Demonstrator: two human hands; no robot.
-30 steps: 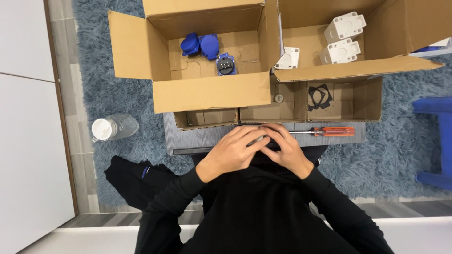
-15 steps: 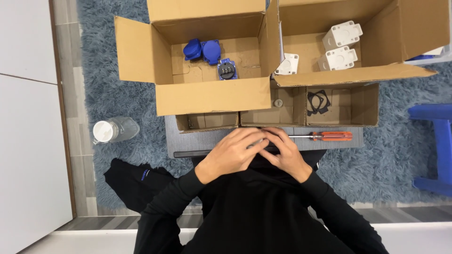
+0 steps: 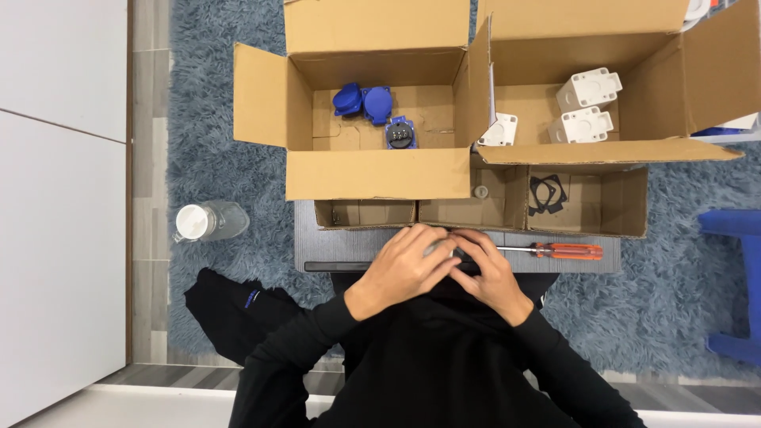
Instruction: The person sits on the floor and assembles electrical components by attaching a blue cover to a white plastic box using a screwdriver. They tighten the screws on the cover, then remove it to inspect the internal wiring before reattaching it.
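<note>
Both hands are meeting close to the body at the near edge of the dark tabletop (image 3: 349, 242), and a small grey part (image 3: 441, 247) is peeking out right between the fingers. The left hand (image 3: 404, 265) is curling over it from above and the right hand (image 3: 490, 273) is cupping beside it, touching, but I cannot tell how tightly they are pinching. The orange screwdriver (image 3: 555, 251) is lying sideways just beside the right fingers, handle pointing away from them.
</note>
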